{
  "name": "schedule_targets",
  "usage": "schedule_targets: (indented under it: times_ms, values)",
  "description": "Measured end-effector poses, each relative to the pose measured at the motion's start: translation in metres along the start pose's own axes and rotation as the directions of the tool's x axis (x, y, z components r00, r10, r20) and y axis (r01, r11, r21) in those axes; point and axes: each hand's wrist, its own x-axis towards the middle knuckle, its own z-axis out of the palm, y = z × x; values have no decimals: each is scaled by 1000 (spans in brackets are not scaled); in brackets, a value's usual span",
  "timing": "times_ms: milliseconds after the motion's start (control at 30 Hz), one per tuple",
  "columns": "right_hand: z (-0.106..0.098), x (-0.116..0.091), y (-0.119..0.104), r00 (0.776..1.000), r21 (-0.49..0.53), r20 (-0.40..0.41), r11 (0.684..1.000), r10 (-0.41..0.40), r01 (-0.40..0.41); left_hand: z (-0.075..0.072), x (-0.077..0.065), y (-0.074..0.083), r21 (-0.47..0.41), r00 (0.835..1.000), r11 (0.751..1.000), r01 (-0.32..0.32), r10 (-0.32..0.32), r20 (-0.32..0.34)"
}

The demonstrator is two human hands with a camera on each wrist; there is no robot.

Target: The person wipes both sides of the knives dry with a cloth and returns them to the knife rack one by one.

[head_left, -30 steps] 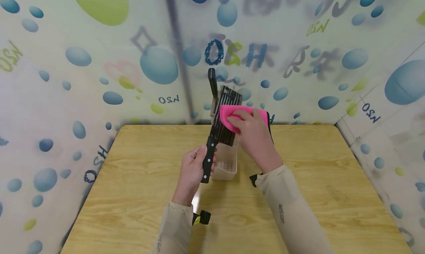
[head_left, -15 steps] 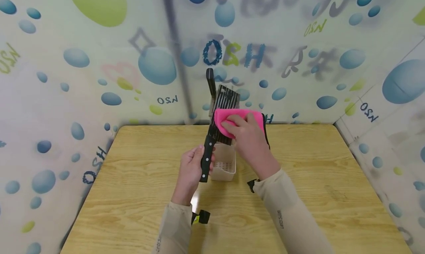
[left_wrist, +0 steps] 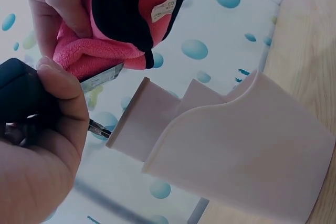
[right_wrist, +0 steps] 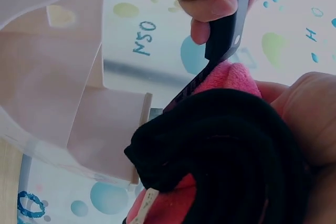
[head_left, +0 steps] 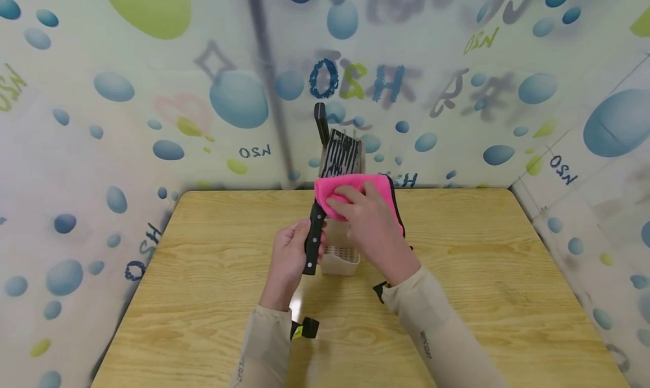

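Observation:
My left hand (head_left: 288, 255) grips the black riveted handle of a cleaver (head_left: 314, 242), its blade tilted up and away from me. The broad blade (head_left: 343, 154) looks dark with pale streaks along its upper part. A folded pink cloth (head_left: 327, 192) with black edging lies over the lower blade, held in my right hand (head_left: 373, 221), fingers bent into its folds. In the left wrist view the cloth (left_wrist: 97, 59) wraps close to the blade's edge (left_wrist: 102, 78). Seen from the right wrist, black trim (right_wrist: 220, 145) hides much of the blade.
Behind the cleaver stands a beige knife holder (head_left: 339, 265) with a slotted bottom, on a wooden table (head_left: 213, 264). Another black-handled knife (head_left: 321, 123) sticks up from its back. A patterned wall (head_left: 228, 168) rises right behind the table's far edge.
The cloth in my right hand has slid down and left along the blade to near the handle, uncovering more of the upper blade. The left hand keeps its grip, nearly still.

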Motion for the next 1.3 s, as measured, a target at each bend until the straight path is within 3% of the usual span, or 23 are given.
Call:
schedule_targets:
  times_ms: [300,567,833,1300]
  values:
    - [-1,3,9,994,34,-23,993,111,-111,3,1,-1,13,999,1000,-11,11,39]
    - [3,-3,5,997,41,-63,999,32,-30,3,3,1,-9,1000,1000,5,-5,17]
    - [0,-12,0,998,88,-60,996,11,-6,4,5,4,-41,999,999,29,-29,-14]
    - [-10,-24,-4,997,91,-33,993,-69,72,8,7,2,-66,999,998,0,-3,-42]
